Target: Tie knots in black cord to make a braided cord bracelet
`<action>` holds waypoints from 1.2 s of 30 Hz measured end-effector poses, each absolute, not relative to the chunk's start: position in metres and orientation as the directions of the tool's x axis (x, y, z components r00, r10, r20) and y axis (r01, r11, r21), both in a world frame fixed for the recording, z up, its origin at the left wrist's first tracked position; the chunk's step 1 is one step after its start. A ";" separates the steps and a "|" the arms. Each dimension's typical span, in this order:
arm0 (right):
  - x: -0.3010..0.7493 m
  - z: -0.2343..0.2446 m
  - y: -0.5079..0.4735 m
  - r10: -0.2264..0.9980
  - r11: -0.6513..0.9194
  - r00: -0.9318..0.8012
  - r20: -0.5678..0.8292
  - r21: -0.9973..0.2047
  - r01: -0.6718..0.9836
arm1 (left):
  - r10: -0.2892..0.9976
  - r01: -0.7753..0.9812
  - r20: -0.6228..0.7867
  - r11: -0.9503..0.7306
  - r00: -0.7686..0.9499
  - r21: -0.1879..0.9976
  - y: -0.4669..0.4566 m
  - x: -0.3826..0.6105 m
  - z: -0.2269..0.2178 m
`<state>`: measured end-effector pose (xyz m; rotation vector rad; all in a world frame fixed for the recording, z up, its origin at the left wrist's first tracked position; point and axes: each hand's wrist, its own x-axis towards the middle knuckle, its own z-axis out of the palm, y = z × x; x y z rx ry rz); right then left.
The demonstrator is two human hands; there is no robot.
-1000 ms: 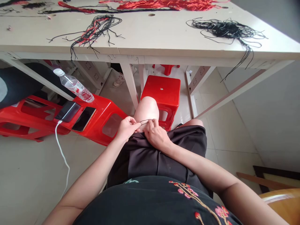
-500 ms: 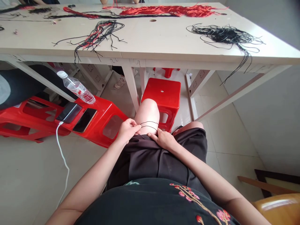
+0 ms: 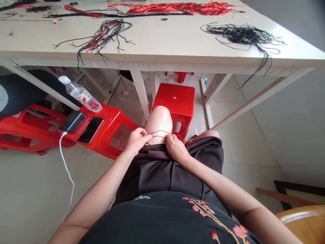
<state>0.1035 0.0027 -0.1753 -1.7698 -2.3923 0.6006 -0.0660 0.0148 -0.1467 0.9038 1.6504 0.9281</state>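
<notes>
I sit with my bare knee (image 3: 159,117) raised below a table. A thin black cord (image 3: 159,133) runs across the knee in two strands. My left hand (image 3: 137,139) pinches the cord's left end against the knee. My right hand (image 3: 175,149) pinches its right end, fingers closed, resting on my black skirt (image 3: 162,169).
The pale table (image 3: 177,44) holds a black cord pile (image 3: 243,34), a red-and-black cord bundle (image 3: 104,32) and red cords (image 3: 177,6). A red stool (image 3: 175,98) stands under it. A tipped red stool (image 3: 101,125) at left bears a water bottle (image 3: 80,94) and two phones (image 3: 81,123) with a white cable.
My right hand slid back up along the knee, from flat on the skirt's edge to pinching the cord's right end. The left hand kept its pinch.
</notes>
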 end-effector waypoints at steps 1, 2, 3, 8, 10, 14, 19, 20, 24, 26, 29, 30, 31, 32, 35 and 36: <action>0.105 -0.177 0.005 0.937 0.242 -0.315 -0.150 -0.371 0.897 | 0.891 0.127 -0.394 0.428 -0.225 0.895 0.015 -0.066 -0.146; 0.106 -0.178 0.008 0.937 0.242 -0.315 -0.152 -0.368 0.898 | 0.891 0.126 -0.395 0.429 -0.224 0.895 0.015 -0.066 -0.146; 0.107 -0.178 0.012 0.937 0.241 -0.314 -0.152 -0.365 0.899 | 0.891 0.127 -0.396 0.429 -0.224 0.894 0.015 -0.066 -0.146; 0.115 -0.184 0.030 0.951 0.206 -0.272 -0.147 -0.355 0.912 | 0.891 0.132 -0.393 0.428 -0.229 0.894 0.014 -0.065 -0.146; 0.119 -0.186 0.031 0.956 0.182 -0.249 -0.153 -0.357 0.916 | 0.892 0.135 -0.387 0.424 -0.233 0.896 0.014 -0.065 -0.147; 0.119 -0.183 0.023 0.975 0.147 -0.197 -0.106 -0.361 0.921 | 0.896 0.130 -0.381 0.415 -0.227 0.900 0.014 -0.064 -0.147; 0.089 -0.177 0.022 0.929 0.367 -0.295 0.221 -0.468 0.804 | 0.907 0.132 -0.361 0.394 -0.219 0.910 0.014 -0.063 -0.149; 0.082 -0.178 0.025 0.929 0.371 -0.307 0.208 -0.481 0.795 | 0.910 0.135 -0.354 0.387 -0.217 0.912 0.014 -0.063 -0.149; 0.063 -0.186 0.040 0.958 0.280 -0.268 0.097 -0.493 0.823 | 0.929 0.150 -0.297 0.333 -0.222 0.931 0.015 -0.064 -0.153; 0.061 -0.189 0.047 0.965 0.261 -0.242 0.103 -0.495 0.829 | 0.940 0.172 -0.254 0.296 -0.230 0.940 0.019 -0.064 -0.154; 0.060 -0.187 0.058 0.978 0.207 -0.169 0.120 -0.513 0.833 | 0.951 0.207 -0.194 0.246 -0.242 0.947 0.028 -0.063 -0.152; 0.059 -0.185 0.063 0.983 0.179 -0.136 0.121 -0.517 0.837 | 0.953 0.214 -0.182 0.236 -0.244 0.948 0.031 -0.062 -0.151; 0.058 -0.183 0.067 0.987 0.151 -0.102 0.123 -0.518 0.842 | 0.954 0.218 -0.176 0.231 -0.243 0.948 0.034 -0.062 -0.150; 0.057 -0.181 0.071 0.989 0.130 -0.074 0.127 -0.515 0.847 | 0.955 0.222 -0.172 0.227 -0.242 0.948 0.037 -0.062 -0.149; 0.053 -0.176 0.078 0.988 0.107 -0.033 0.153 -0.507 0.855 | 0.958 0.240 -0.155 0.214 -0.242 0.947 0.043 -0.063 -0.148; 0.052 -0.176 0.079 0.987 0.110 -0.032 0.160 -0.508 0.854 | 0.958 0.246 -0.147 0.208 -0.244 0.947 0.044 -0.063 -0.148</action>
